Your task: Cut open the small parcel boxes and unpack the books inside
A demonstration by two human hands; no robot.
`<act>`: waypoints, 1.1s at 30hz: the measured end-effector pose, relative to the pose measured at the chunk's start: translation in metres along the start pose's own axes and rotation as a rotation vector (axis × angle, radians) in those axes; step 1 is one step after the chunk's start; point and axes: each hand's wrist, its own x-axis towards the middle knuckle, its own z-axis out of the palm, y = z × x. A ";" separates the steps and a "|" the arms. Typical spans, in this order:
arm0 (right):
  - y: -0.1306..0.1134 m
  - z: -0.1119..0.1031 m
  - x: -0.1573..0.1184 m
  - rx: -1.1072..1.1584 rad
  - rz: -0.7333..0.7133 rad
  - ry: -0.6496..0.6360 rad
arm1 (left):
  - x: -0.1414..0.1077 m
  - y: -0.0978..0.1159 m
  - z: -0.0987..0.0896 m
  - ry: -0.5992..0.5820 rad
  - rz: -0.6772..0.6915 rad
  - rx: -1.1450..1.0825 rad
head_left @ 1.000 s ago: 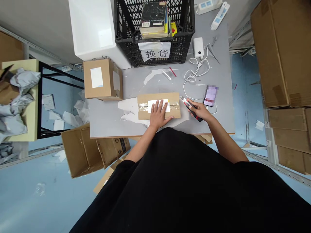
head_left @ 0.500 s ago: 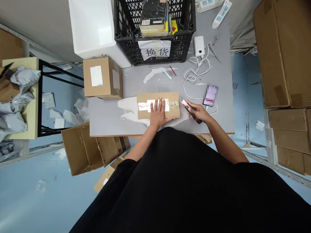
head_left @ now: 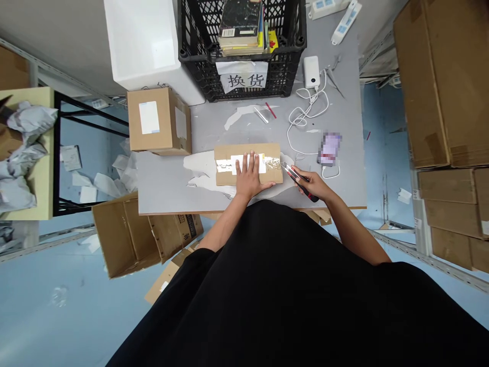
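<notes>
Grey worktable below me, patched with peeling white, and a flat brown cardboard parcel lies near its front edge, shiny tape running across a white label. My left hand presses flat on top, fingers spread wide. My right hand grips a red-and-black utility knife firmly, its blade tip right at the parcel's taped right end; touching or not, I can't tell.
</notes>
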 end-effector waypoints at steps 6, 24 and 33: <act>0.008 0.001 -0.013 -0.009 0.016 -0.039 | -0.001 0.001 0.000 -0.005 -0.001 0.016; 0.064 0.032 -0.026 0.170 0.081 0.270 | -0.004 -0.013 -0.011 0.088 0.016 -0.193; 0.108 0.080 0.046 -0.475 0.307 0.577 | -0.017 -0.122 -0.033 0.504 -0.441 -0.493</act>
